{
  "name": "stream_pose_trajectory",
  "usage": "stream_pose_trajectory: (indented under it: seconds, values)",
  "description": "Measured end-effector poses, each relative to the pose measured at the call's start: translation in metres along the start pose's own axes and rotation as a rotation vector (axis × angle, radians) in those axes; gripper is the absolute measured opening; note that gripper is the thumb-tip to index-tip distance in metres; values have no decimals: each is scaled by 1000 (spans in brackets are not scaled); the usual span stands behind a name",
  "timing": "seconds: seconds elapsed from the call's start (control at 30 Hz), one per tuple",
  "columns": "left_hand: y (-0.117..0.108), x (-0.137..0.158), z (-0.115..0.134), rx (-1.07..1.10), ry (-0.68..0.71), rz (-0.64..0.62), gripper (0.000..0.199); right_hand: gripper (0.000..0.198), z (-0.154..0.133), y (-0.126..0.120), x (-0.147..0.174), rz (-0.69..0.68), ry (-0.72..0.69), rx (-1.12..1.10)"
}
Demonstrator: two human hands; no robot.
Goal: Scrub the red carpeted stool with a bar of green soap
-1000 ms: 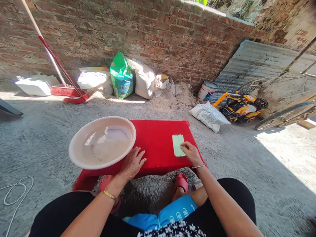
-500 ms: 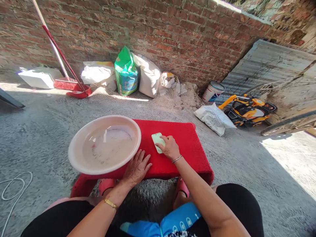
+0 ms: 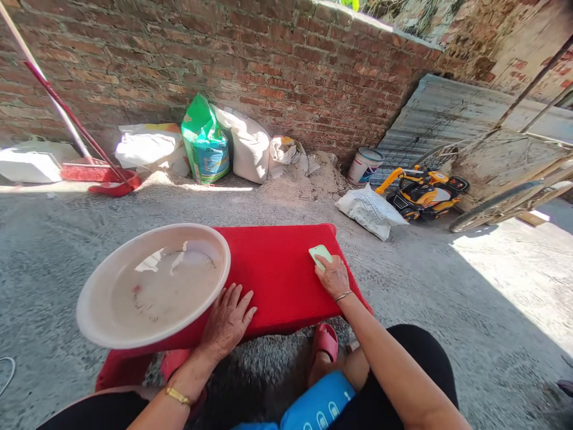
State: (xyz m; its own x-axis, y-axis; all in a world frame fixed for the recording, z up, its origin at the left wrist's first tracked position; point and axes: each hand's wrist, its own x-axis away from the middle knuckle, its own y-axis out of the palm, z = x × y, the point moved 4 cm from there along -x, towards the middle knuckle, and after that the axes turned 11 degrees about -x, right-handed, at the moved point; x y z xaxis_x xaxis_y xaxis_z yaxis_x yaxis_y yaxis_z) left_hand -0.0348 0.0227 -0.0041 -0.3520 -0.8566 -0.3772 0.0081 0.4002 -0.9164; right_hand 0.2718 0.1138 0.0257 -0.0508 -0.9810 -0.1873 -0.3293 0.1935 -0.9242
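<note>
My left hand lies flat on the front edge of a red, cloth-covered low table, fingers spread, beside the rim of a wide white basin. Clear-looking water stands in the basin. Toward the table's right end, my right hand grips a flat, pale green rectangular thing with rounded corners, which has a small dark spot near its far end. Fingers and thumb close around its near part and hide it. Its exact kind I cannot make out; its underside is hidden against the red cloth.
Along the brick wall stand a green bag, a white sack, a broom and red dustpan, and a bucket. A full white bag and a toy excavator sit beyond the table. My feet are under it.
My right hand has slid the pale green thing rightward across the red cloth, away from the basin. My left hand stays flat by the basin. The camera view has shifted.
</note>
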Motion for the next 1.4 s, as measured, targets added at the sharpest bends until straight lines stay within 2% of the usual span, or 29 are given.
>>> stream_pose_trajectory:
  seconds: [0.07, 0.13, 0.2, 0.23, 0.3, 0.4, 0.5, 0.57, 0.6, 0.67, 0.73, 0.83, 0.9, 0.93, 1.0, 1.07, 1.2, 1.27, 1.33, 1.4]
  values:
    - [1, 0, 0, -13, 3, 6, 36, 38, 59, -22, 0, 64, 143, 13]
    - [1, -1, 0, -17, 6, 9, 36, 39, 106, -41, 4, 116, 302, 16]
    - [1, -1, 1, -17, 1, 8, 37, 42, 128, -52, 10, 155, 402, -2]
    - [1, -2, 1, -17, -7, 6, 37, 43, 127, -53, 13, 167, 404, -26]
    - [1, -3, 2, -16, -25, 7, 39, 43, 101, -46, 18, 166, 313, -99]
    - [0, -5, 6, -1, -27, 21, 40, 39, 22, -22, 27, 98, 38, -201]
    - [0, -9, 12, 20, 7, 20, 42, 39, -52, 1, 37, -19, -197, -207]
    - [1, -11, 15, 27, 14, 0, 44, 39, -70, 9, 40, -86, -263, -178]
    - [1, -12, 16, 29, 10, -13, 45, 39, -67, 10, 41, -104, -264, -158]
    - [2, -13, 17, 33, 0, -32, 46, 38, -37, 2, 40, -100, -209, -112]
    - [1, -13, 19, 35, -2, -38, 45, 38, 13, -14, 35, -56, -93, -63]
    - [0, -13, 20, 44, -6, -28, 44, 40, 91, -44, 25, -2, 216, -31]
    - [0, -13, 20, 43, -14, -19, 43, 43, 119, -56, 15, 25, 394, -78]
    - [0, -13, 20, 41, -17, -15, 42, 44, 120, -59, 9, 51, 411, -118]
    - [0, -13, 19, 35, -20, -9, 41, 45, 98, -56, -5, 113, 291, -204]
    - [0, -13, 18, 25, -16, -7, 41, 42, 55, -43, -16, 127, 110, -262]
    - [-1, -13, 19, -13, 1, -9, 42, 39, -44, 1, -21, -49, -121, -294]
    - [-1, -13, 19, -19, 5, -11, 42, 41, -83, 18, -17, -136, -216, -288]
    - [-1, -13, 19, -3, 2, -15, 43, 42, -105, 30, -16, -202, -278, -268]
    - [-2, -13, 20, 23, -10, -20, 42, 43, -105, 33, -18, -256, -293, -238]
